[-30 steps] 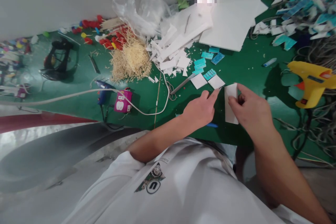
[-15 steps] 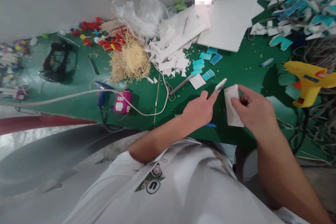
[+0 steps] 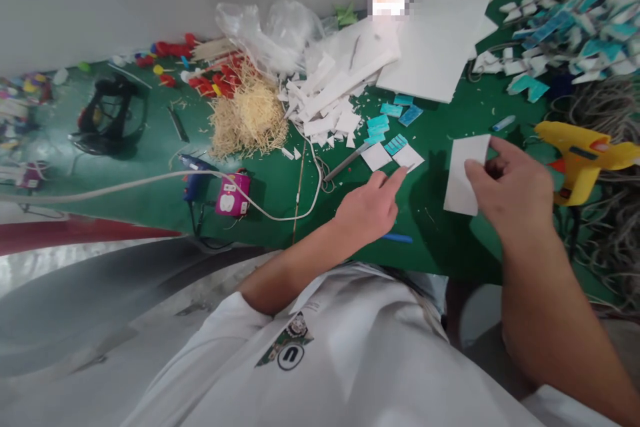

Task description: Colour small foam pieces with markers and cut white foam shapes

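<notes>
My right hand (image 3: pixel 515 187) pinches a white foam board piece (image 3: pixel 465 177) between thumb and fingers, raised over the green table. My left hand (image 3: pixel 373 207) has its index finger stretched out and the other fingers curled. A small thin tip shows just past that fingertip; what the curled fingers hold is hidden. The fingertip is at the near edge of a small white square (image 3: pixel 408 156). Beside it lies another white square (image 3: pixel 376 157). Small blue patterned pieces (image 3: pixel 396 144) lie just behind the squares.
A yellow glue gun (image 3: pixel 580 153) and tangled grey cord (image 3: pixel 617 227) are at right. White scraps (image 3: pixel 333 117) and large white sheets (image 3: pixel 425 53) lie behind. Left are a straw-coloured heap (image 3: pixel 250 110), a pink box (image 3: pixel 233 195) and a white cable (image 3: pixel 125 183). A blue pen-like object (image 3: pixel 399 238) lies near the front.
The small white square has gone from my left fingertips to the table beside the other square. My left hand has drawn slightly back left. My right hand has moved right and up with the foam board.
</notes>
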